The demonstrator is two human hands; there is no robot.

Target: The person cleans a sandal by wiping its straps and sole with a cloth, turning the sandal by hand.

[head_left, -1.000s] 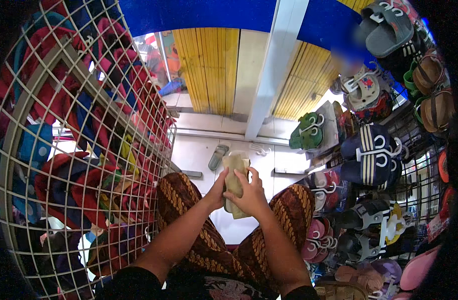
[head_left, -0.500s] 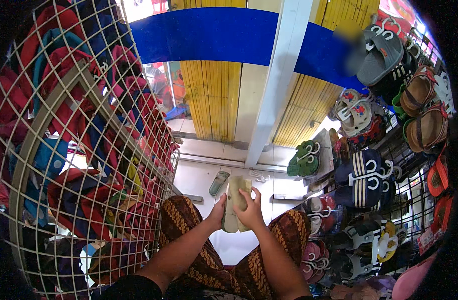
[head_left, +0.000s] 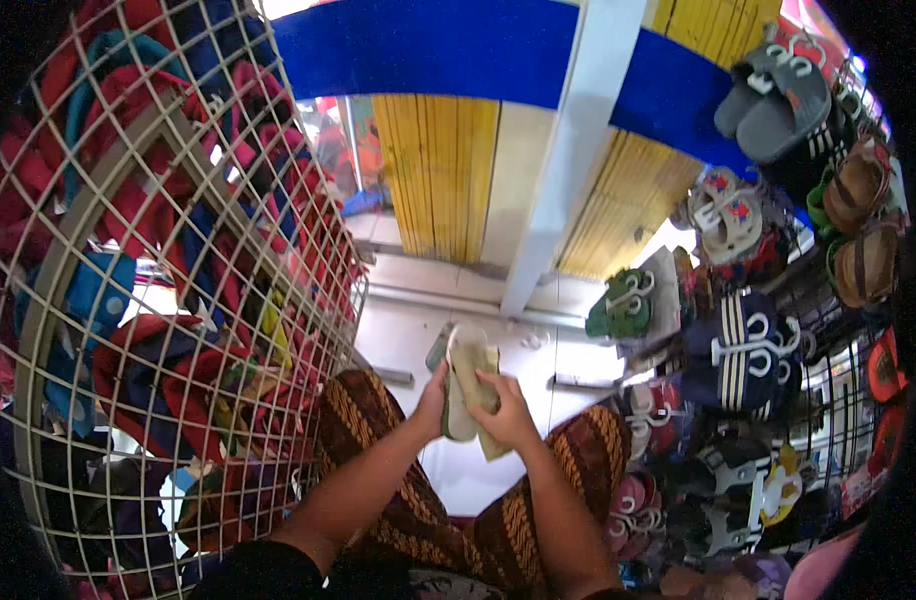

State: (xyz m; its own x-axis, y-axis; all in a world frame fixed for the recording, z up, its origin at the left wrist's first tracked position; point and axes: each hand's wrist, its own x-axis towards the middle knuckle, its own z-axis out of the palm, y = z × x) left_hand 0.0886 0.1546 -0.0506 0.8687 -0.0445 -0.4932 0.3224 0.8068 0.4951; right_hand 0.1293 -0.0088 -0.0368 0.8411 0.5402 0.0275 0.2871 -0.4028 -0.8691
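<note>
Between my knees, my left hand (head_left: 431,408) is closed around the side of an olive-green slide sandal (head_left: 460,425), which stands roughly upright with its toe and heel ends pointing away and toward me. My right hand (head_left: 508,415) presses a beige cloth (head_left: 473,372) over the sandal, fingers curled on it. The cloth covers much of the sandal's upper side, and one corner hangs down below my right hand. Just beyond my left hand, a second green sandal (head_left: 438,348) lies on the white tiled floor, partly hidden by the held one.
To the left rises a wire mesh cage (head_left: 168,300) full of colourful items. On the right, sandals on white hangers fill a black rack, including navy striped slides (head_left: 743,350) and green clogs (head_left: 621,303). A white hanger (head_left: 534,338) lies on the floor near a white post (head_left: 568,170).
The sandal and both hands have shifted slightly away from me. The cloth has slid down and to the right, its lower corner now hanging past the right hand. The view has tilted a little.
</note>
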